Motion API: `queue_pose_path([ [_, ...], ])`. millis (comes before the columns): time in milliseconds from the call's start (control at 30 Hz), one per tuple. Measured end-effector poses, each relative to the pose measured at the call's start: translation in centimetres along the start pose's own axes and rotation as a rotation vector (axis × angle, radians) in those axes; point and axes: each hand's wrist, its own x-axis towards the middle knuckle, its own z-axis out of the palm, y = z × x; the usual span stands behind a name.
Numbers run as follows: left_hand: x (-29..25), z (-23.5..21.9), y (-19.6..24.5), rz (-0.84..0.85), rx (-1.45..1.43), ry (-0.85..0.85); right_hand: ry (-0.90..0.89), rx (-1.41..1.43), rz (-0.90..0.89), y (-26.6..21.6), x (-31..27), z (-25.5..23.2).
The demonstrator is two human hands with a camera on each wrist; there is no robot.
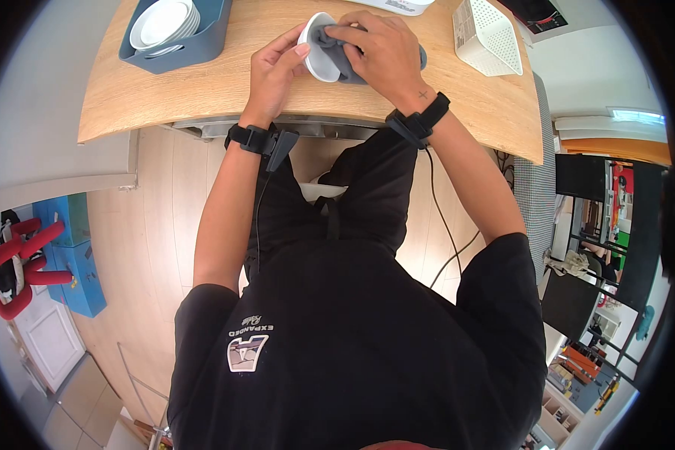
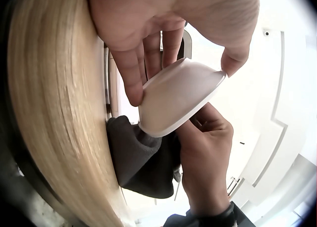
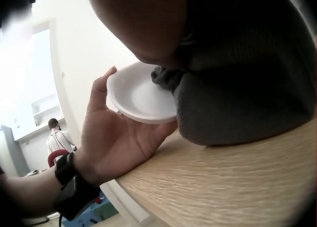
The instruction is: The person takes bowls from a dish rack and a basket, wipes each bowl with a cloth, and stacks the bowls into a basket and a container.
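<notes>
A white dish (image 1: pixel 320 61) is held tilted on edge above the table's front part, its hollow side toward the right hand. The left hand (image 1: pixel 275 69) grips its rim, thumb on one side and fingers behind, as the left wrist view shows of the dish (image 2: pixel 174 96). The right hand (image 1: pixel 386 56) holds a bunched dark grey cloth (image 1: pixel 348 73) against the inside of the dish. In the right wrist view the cloth (image 3: pixel 233 108) hangs down to the tabletop and covers part of the dish (image 3: pixel 143 96); the right fingertips are partly hidden.
A blue-grey bin (image 1: pixel 214 37) with stacked white dishes (image 1: pixel 161 26) stands at the table's left. A white perforated basket (image 1: pixel 487 41) is at the right, and a white object (image 1: pixel 397 6) lies at the far edge. A person (image 3: pixel 59 138) is in the background.
</notes>
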Motion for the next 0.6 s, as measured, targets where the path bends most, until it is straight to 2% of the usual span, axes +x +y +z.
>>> queue_pose_path([
  [167, 0.0, 0.2, 0.1, 0.005, 0.016, 0.011, -0.147, 0.041, 0.073, -0.9, -1.0, -0.6],
  [267, 0.0, 0.3, 0.3, 0.009, 0.015, 0.022, -0.240, 0.173, 0.154, -1.4, -1.1, -1.0],
  [333, 0.1, 0.5, 0.2, 0.035, 0.050, 0.034, -0.287, 0.410, 0.303, -1.8, -0.9, -1.1],
  [367, 0.1, 0.6, 0.1, 0.034, 0.053, 0.030, -0.282, 0.409, 0.305, -2.0, -0.8, -1.0],
  [433, 0.2, 0.6, 0.1, 0.041, 0.067, 0.047, -0.157, 0.580, 0.388, -2.1, -0.6, -0.9],
  [600, 0.1, 0.9, 0.4, -0.009, 0.071, 0.017, 0.008, 0.542, 0.378, -1.2, -0.7, 0.5],
])
